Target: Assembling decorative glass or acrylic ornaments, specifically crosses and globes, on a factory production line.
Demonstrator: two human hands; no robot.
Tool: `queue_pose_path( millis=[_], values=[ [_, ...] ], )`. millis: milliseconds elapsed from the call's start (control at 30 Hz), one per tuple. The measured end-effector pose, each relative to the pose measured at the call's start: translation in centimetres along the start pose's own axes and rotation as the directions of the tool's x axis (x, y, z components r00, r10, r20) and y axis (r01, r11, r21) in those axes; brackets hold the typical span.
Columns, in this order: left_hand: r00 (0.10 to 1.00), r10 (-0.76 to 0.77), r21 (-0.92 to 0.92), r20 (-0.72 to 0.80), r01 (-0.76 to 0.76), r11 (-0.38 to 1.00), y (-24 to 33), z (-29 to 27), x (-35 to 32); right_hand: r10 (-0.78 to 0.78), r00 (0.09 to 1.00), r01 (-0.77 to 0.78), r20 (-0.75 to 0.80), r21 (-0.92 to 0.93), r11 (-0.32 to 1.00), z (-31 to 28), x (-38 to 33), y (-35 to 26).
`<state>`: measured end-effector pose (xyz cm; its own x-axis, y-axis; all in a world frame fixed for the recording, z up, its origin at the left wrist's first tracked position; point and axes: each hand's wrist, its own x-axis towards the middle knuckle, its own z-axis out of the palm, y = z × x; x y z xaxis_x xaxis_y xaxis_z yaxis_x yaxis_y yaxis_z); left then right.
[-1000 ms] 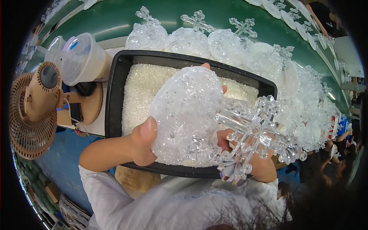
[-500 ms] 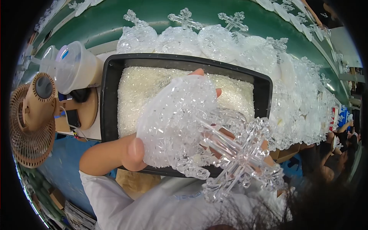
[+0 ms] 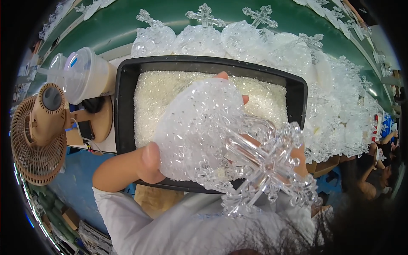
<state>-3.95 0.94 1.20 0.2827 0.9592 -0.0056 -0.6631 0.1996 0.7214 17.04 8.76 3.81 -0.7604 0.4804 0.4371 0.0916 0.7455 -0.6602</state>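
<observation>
A clear plastic cross ornament [image 3: 267, 163] with a rounded white base [image 3: 195, 123] is held tilted over a black tray [image 3: 302, 102]. Clear flakes dot the face of its base. My left hand [image 3: 146, 163] grips the base's lower left edge, thumb in front. My right hand [image 3: 300, 159] is at the cross end, mostly hidden behind the clear plastic, and appears closed round it. Two fingertips [image 3: 245, 99] peek out past the base's far edge; whose hand they belong to I cannot tell. Clear-white flakes [image 3: 157, 91] fill the tray beneath.
Similar cross ornaments [image 3: 199, 40] line the tray's far side and pile up on its right [image 3: 340, 114]. Left stand lidded plastic tubs [image 3: 87, 76], a beige fan [image 3: 42, 131] and a phone [image 3: 86, 129]. A green conveyor belt [image 3: 170, 15] runs behind. Other people [image 3: 378, 170] are at far right.
The view has shifted a little, so the tray sits slightly higher and further right. Both hands keep hold of the ornament in nearly the same pose.
</observation>
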Motion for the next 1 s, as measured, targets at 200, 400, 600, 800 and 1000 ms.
queue_pose_path(
  millis=[200,400,600,800,1000],
  values=[
    [0.999,-0.013,-0.179,0.049,0.022,0.984,0.8,-0.3,0.3,-0.045,0.985,0.091,0.165,-0.282,0.955,-0.9,-0.2,-0.6],
    [0.995,-0.091,-0.289,-0.036,0.077,0.954,1.4,-0.4,-0.4,0.049,0.997,-0.042,0.064,-0.111,0.993,-0.5,1.0,-1.1],
    [0.983,-0.182,-0.166,0.021,0.183,0.969,2.4,-0.3,-0.7,-0.064,0.981,0.108,0.182,-0.242,0.964,0.1,-1.0,0.3],
    [0.984,-0.166,-0.2,0.06,0.175,0.964,2.1,-0.9,-0.5,0.037,0.999,-0.038,-0.013,-0.125,0.991,0.9,-2.1,0.1],
    [0.993,-0.116,-0.132,-0.005,0.114,0.985,1.8,-1.3,-0.8,0.201,0.979,-0.203,-0.041,-0.049,0.978,1.9,-4.2,0.4]
  ],
)
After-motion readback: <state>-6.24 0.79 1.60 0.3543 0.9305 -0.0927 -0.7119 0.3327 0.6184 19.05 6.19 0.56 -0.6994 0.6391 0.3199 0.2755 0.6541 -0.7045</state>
